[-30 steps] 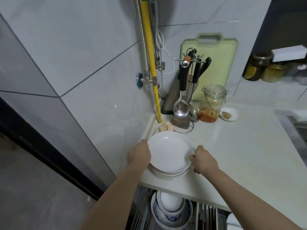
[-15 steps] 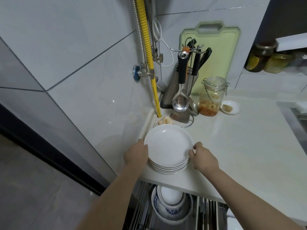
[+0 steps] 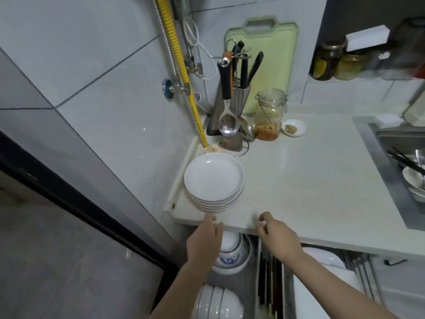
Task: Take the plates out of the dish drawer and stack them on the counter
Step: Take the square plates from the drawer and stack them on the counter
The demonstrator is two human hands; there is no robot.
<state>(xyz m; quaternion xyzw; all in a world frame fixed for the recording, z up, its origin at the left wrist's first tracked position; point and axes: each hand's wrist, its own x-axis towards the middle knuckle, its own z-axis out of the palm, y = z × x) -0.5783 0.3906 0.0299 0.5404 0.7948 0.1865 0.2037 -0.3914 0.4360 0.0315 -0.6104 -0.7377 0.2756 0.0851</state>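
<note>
A stack of several white plates (image 3: 214,180) stands on the pale counter (image 3: 310,185) near its left front corner, by the tiled wall. My left hand (image 3: 204,240) and my right hand (image 3: 277,238) hover over the counter's front edge, a short way in front of the stack, touching nothing. Their fingers are loosely curled and they hold nothing. Below the edge the dish drawer (image 3: 271,286) stands pulled out. It holds nested blue-patterned bowls (image 3: 232,256), white bowls on edge (image 3: 218,302) and a white plate (image 3: 322,257) at the right.
A utensil stand with a ladle (image 3: 226,104), a glass jar (image 3: 270,113), a small sauce dish (image 3: 294,127) and a green cutting board (image 3: 271,61) crowd the back of the counter. A sink (image 3: 409,171) with dishes lies at the right. A yellow gas hose (image 3: 184,72) runs down the wall.
Both hands have let go of the plate stack and drawn back toward me to the counter's front edge. The stack stays on the counter. The view has moved back and down.
</note>
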